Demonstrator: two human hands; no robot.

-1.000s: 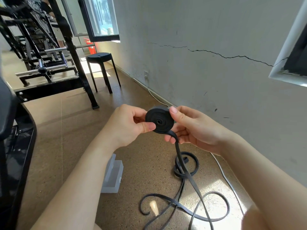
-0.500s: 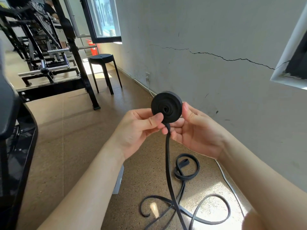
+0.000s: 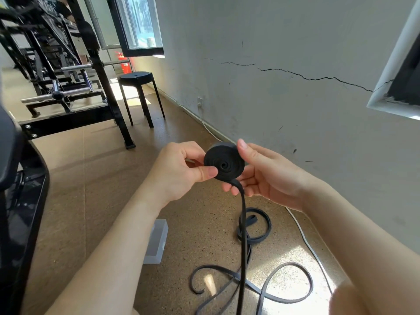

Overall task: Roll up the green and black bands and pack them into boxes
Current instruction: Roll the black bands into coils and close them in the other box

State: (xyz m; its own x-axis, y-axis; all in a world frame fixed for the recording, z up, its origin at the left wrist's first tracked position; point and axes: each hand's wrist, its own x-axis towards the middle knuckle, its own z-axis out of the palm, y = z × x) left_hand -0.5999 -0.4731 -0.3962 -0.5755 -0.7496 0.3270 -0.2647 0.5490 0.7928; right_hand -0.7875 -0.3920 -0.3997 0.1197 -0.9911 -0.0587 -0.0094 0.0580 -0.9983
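Note:
A black band is partly wound into a tight flat roll held up in front of me. My left hand pinches the roll, thumb on its near face and fingers behind. My right hand cups it from the right, thumb on the top rim and fingers curled under where the loose strap leaves. The unrolled strap hangs straight down and lies in loops on the brown floor. A clear plastic box lies on the floor, partly hidden by my left forearm. No green band is in view.
A grey cracked wall runs along the right, with a white cable at its foot. A black stool stands further back. Black gym frames fill the left, and a dark machine edge is close at my left.
The roll has come down a little from half a second ago, and my right thumb has shifted onto its top rim. The strap still hangs from it to the floor.

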